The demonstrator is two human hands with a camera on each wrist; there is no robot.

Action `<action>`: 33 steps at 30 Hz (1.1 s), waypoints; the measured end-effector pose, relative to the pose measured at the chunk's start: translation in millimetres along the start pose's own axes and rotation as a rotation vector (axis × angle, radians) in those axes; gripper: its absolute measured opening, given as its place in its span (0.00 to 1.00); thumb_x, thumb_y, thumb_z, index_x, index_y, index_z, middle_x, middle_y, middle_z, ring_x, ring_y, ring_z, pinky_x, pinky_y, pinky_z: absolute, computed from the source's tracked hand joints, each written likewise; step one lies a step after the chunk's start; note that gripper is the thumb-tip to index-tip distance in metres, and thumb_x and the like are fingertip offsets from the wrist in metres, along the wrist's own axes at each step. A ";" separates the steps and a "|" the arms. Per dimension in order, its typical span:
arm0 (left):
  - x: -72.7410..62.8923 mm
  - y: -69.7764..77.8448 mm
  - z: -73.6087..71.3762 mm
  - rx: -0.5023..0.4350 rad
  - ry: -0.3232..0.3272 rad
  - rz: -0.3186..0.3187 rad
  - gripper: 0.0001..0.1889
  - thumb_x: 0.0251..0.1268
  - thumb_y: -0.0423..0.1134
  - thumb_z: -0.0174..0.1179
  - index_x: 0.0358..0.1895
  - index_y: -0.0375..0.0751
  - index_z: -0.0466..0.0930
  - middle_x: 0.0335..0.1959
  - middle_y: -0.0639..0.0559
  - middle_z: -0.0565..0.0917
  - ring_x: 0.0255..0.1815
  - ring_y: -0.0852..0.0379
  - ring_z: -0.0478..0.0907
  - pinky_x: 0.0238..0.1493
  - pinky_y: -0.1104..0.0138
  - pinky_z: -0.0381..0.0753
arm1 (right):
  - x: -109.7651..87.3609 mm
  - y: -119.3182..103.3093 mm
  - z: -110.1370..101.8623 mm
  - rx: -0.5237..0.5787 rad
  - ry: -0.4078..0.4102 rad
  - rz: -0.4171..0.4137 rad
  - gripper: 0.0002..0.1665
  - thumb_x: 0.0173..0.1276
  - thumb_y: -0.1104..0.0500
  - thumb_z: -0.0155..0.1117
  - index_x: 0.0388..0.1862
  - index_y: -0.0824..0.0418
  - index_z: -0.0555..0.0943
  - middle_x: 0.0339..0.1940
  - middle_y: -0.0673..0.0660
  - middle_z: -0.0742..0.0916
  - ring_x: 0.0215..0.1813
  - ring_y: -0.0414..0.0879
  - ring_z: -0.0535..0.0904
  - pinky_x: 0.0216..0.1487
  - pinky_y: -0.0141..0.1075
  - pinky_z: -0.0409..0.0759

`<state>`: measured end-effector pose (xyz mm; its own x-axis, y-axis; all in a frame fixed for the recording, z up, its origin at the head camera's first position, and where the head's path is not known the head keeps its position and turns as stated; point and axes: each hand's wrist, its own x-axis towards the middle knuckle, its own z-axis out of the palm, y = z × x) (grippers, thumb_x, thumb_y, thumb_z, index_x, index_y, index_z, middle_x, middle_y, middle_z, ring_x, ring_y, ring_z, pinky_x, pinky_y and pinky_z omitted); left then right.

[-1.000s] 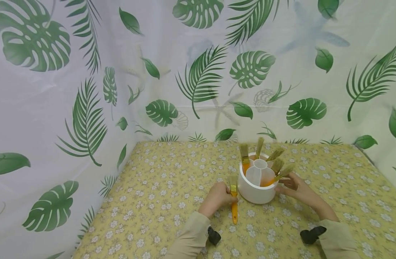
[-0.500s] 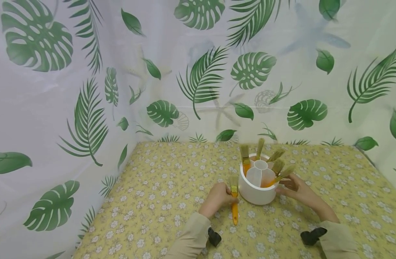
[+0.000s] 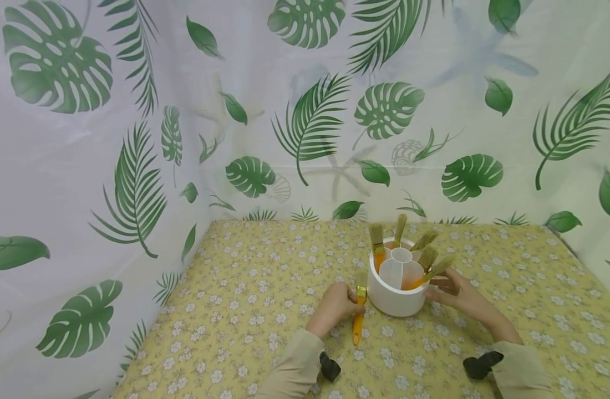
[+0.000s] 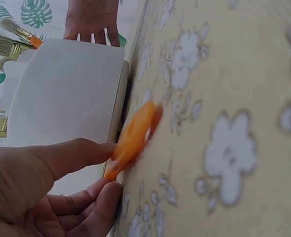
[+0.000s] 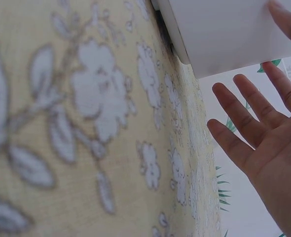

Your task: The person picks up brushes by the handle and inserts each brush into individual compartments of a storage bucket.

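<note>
My left hand (image 3: 334, 306) pinches an orange-handled paintbrush (image 3: 360, 301) between thumb and fingers, just left of the white round holder (image 3: 395, 299). In the head view the brush stands with its bristles up and its handle down; in the left wrist view its handle (image 4: 133, 136) is blurred. Several similar paintbrushes (image 3: 378, 244) lean bristles-up in the holder's compartments. My right hand (image 3: 459, 295) is at the holder's right side, its fingers spread and mostly straight in the right wrist view, the thumb against the white wall (image 5: 224, 34).
A table with a yellow floral cloth (image 3: 245, 310) lies under everything. White leaf-printed sheets (image 3: 310, 166) hang behind it and on the left. A dark wrist device (image 3: 330, 366) sits at each cuff.
The paintbrush in my left hand has tilted, its handle end swinging a little to the left. The holder and my right hand have stayed in place.
</note>
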<state>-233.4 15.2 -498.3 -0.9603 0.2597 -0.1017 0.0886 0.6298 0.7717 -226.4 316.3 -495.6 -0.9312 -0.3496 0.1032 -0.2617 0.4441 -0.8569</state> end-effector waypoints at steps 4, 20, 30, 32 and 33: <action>-1.2 -0.4 -1.6 -0.028 -0.003 -0.007 0.17 0.48 0.36 0.71 0.16 0.43 0.69 0.12 0.57 0.62 0.13 0.62 0.58 0.13 0.71 0.58 | -0.1 -2.5 0.5 0.000 0.002 0.002 0.39 0.67 0.58 0.59 0.71 0.62 0.53 0.65 0.72 0.66 0.61 0.74 0.64 0.50 0.59 0.75; 3.4 -0.1 -1.4 0.010 -0.016 0.013 0.26 0.47 0.33 0.66 0.06 0.48 0.56 0.06 0.60 0.49 0.08 0.63 0.46 0.10 0.72 0.47 | 0.1 -1.0 0.3 -0.018 0.008 0.011 0.38 0.67 0.57 0.59 0.70 0.62 0.53 0.65 0.72 0.65 0.61 0.74 0.65 0.50 0.59 0.75; 3.2 2.5 0.0 0.046 0.023 0.002 0.26 0.45 0.35 0.67 0.05 0.48 0.58 0.04 0.61 0.53 0.07 0.64 0.48 0.08 0.73 0.48 | 1.1 0.1 0.5 -0.010 0.001 0.000 0.38 0.67 0.58 0.59 0.70 0.62 0.53 0.64 0.72 0.66 0.61 0.74 0.65 0.50 0.59 0.75; 3.4 2.3 -0.6 0.051 0.027 0.007 0.26 0.45 0.35 0.68 0.05 0.48 0.57 0.04 0.61 0.52 0.07 0.64 0.47 0.08 0.73 0.48 | 1.3 0.5 0.6 -0.012 0.000 -0.006 0.38 0.67 0.58 0.59 0.70 0.62 0.53 0.64 0.72 0.66 0.61 0.74 0.65 0.49 0.59 0.75; 3.4 2.1 -1.2 0.052 0.031 0.011 0.26 0.45 0.35 0.68 0.05 0.48 0.57 0.04 0.61 0.52 0.07 0.64 0.47 0.09 0.73 0.48 | 1.5 0.7 0.7 -0.013 0.000 -0.009 0.38 0.67 0.58 0.59 0.70 0.62 0.53 0.64 0.72 0.66 0.61 0.74 0.65 0.49 0.59 0.75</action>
<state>-236.7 16.5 -496.2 -0.9669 0.2445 -0.0736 0.1117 0.6644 0.7390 -227.8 315.5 -496.5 -0.9287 -0.3538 0.1112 -0.2737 0.4516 -0.8492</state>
